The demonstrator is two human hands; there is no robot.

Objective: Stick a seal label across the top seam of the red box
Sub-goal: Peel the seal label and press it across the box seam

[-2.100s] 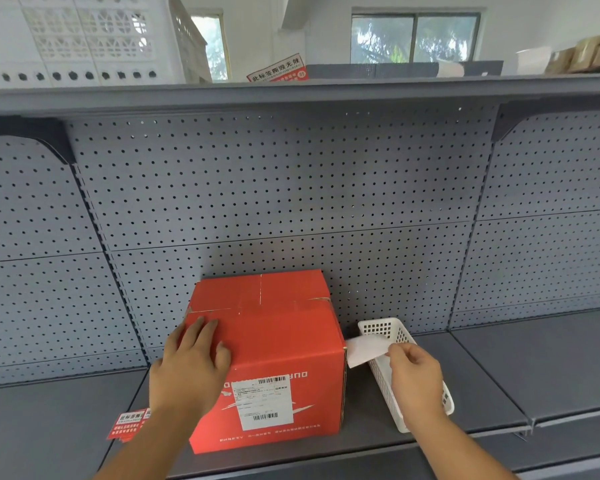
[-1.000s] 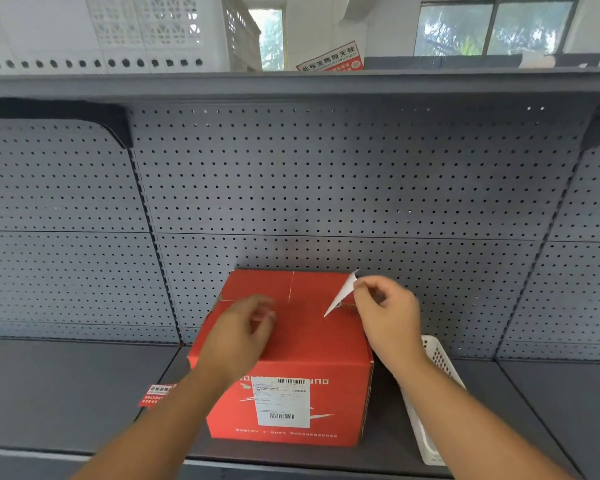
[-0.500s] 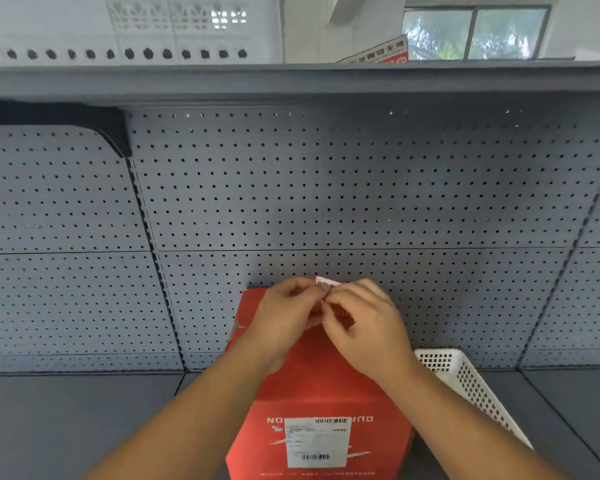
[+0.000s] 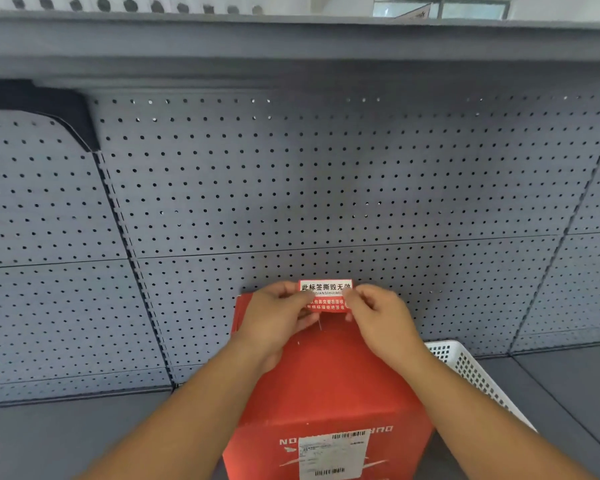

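- Seal label [image 4: 326, 295]: held stretched, left hand [image 4: 277, 318] and right hand [image 4: 378, 320] each pinching an end
- Position: above the rear of the red box [image 4: 329, 382] top, long axis crosswise to the seam [image 4: 320, 323]
- Judgement: coming move is straight down, both hands equally near

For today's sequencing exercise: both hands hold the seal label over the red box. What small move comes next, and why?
Probably lower the seal label onto the red box top: left hand and right hand pinch its ends above the seam, apparently not yet pressed down.
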